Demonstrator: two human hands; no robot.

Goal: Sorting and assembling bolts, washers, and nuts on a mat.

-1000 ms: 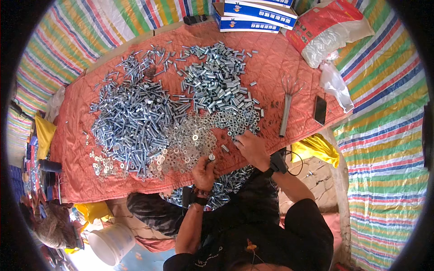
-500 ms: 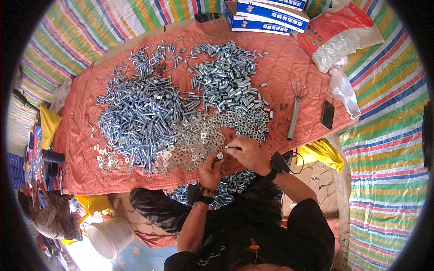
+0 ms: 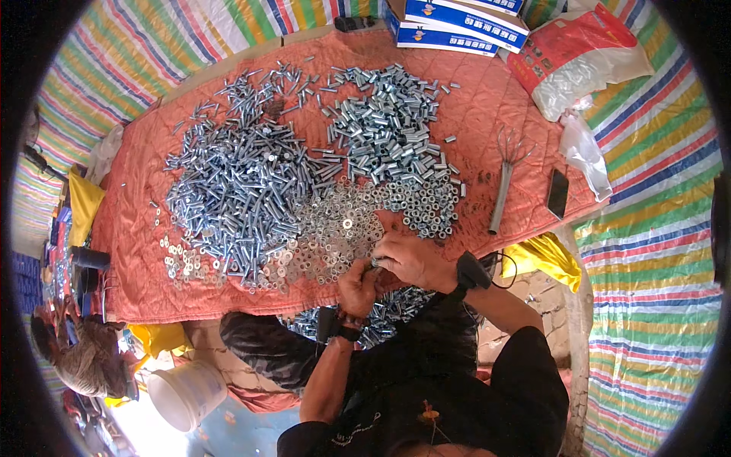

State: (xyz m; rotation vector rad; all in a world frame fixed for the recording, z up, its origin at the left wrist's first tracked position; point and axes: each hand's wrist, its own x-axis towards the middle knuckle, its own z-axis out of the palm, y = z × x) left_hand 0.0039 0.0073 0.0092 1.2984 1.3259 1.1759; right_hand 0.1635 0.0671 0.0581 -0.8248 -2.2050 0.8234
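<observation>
Close together at the table's near edge, my left hand [image 3: 355, 289] and my right hand [image 3: 411, 263] meet over one small shiny metal bolt [image 3: 375, 263]. Both sets of fingers are closed on it, and they cover most of it. Just beyond my hands spreads a heap of flat washers [image 3: 327, 228]. Hex nuts [image 3: 430, 212] lie to its right, with a pile of short metal sleeves [image 3: 392, 137] farther back. A large mound of loose bolts [image 3: 236, 198] fills the left. Below the table edge, more metal bolts [image 3: 396, 311] are gathered at my lap.
A red quilted cloth [image 3: 472, 99] covers the table. To the right lie a wire-ended tool [image 3: 499, 194], a phone [image 3: 557, 194] and a white plastic bag [image 3: 582, 152]. Blue-white boxes [image 3: 449, 39] and a red-white sack [image 3: 575, 65] stand behind. A white bucket [image 3: 179, 396] is lower left.
My right hand has come down and left to my left hand. The small metal piece in its fingers has been brought onto the bolt in my left hand. The view has shifted slightly.
</observation>
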